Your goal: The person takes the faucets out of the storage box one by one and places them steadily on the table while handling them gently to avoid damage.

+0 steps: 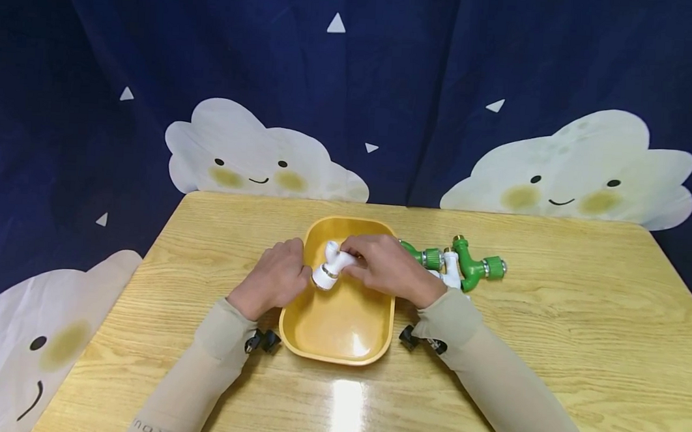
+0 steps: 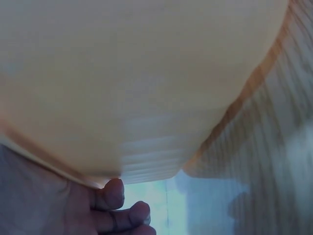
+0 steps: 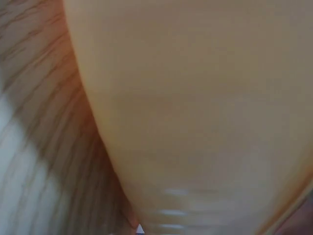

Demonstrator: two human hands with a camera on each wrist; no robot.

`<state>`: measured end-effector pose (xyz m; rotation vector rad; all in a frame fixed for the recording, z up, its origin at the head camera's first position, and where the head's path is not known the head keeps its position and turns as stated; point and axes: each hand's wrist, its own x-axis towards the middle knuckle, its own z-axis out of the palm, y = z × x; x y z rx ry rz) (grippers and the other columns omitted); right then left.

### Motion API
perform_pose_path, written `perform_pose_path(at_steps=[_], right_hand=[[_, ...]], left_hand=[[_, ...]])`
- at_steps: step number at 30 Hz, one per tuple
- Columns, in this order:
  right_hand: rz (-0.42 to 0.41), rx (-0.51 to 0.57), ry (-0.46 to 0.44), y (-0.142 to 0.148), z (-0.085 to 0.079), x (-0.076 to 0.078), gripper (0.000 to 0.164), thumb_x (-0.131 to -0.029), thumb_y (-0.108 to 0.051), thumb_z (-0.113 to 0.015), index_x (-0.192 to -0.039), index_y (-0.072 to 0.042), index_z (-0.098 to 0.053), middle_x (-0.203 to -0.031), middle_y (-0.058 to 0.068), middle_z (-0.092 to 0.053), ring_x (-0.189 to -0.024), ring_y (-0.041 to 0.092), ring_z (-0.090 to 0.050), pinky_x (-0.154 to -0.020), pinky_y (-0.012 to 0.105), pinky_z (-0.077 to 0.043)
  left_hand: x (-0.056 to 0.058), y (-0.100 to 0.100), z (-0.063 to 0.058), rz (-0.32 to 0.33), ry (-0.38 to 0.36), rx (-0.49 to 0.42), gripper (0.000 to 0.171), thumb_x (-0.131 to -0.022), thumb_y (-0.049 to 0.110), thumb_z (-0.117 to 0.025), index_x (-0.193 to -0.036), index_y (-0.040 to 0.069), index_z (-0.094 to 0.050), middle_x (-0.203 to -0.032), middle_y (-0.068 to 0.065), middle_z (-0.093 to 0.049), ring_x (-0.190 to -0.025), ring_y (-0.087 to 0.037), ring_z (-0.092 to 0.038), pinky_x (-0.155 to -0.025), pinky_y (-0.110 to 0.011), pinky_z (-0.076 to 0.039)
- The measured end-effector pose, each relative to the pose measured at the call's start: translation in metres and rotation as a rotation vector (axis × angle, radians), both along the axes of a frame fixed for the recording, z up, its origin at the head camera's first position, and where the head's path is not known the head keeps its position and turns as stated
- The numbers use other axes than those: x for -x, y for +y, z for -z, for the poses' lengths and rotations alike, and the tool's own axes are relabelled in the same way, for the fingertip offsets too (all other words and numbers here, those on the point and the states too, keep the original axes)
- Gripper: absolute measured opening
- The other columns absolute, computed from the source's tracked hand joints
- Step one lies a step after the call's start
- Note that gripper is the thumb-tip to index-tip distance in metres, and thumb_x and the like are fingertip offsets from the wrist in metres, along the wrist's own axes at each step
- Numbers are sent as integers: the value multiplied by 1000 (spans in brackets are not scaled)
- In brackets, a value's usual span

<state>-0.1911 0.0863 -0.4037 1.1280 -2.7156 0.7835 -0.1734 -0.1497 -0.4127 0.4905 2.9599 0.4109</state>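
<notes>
A yellow plastic basin (image 1: pixel 339 336) stands on the table. Inside its upper part is a white tap (image 1: pixel 333 265) with a round white knob, tilted to the lower left. My right hand (image 1: pixel 386 264) reaches over the basin and pinches the tap's right end, hiding part of it. On the left side, my left hand (image 1: pixel 278 274) grips the basin's rim, thumb on the inner side. The left wrist view shows the curled left fingers (image 2: pixel 139 213) outside the basin wall (image 2: pixel 122 98). Only the basin wall (image 3: pixel 195 107) and a sliver of hand fill the right wrist view.
To the right of the basin lie a green tap (image 1: pixel 474 266), another green tap (image 1: pixel 423 254) and a white tap (image 1: pixel 452 272), partly behind my right hand. The wooden table (image 1: pixel 580 333) ends at a dark blue curtain (image 1: pixel 413 63) with cloud prints.
</notes>
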Motion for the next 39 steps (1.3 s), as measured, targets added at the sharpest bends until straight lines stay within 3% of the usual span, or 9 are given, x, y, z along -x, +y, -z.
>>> perform_pose_path(at_steps=[14, 23, 39], right_hand=[[55, -5, 3, 4, -6, -4, 29, -89, -24, -81, -114, -11, -76, -103, 2, -78, -86, 13, -68, -81, 33, -58], [39, -1, 54, 7, -7, -6, 34, -87, -20, -83, -118, -7, -76, -104, 7, -78, -86, 16, -69, -79, 33, -59], [7, 2, 33, 8, -16, -12, 30, -88, -20, -83, -115, -8, -77, -106, 6, -77, -83, 12, -65, -74, 27, -55]], left_hand=[[2, -2, 2, -2, -24, -29, 19, -96, 20, -47, -98, 1, -49, -90, -13, -52, -81, -30, -49, -73, -40, -41], [1, -3, 3, 4, -16, -45, 19, -96, 20, -46, -99, 1, -49, -88, -13, -52, -79, -28, -49, -71, -37, -39], [-1, -3, 1, -3, -3, -66, 14, -94, 19, -46, -92, 5, -49, -83, -11, -50, -75, -28, -47, -68, -34, -36]])
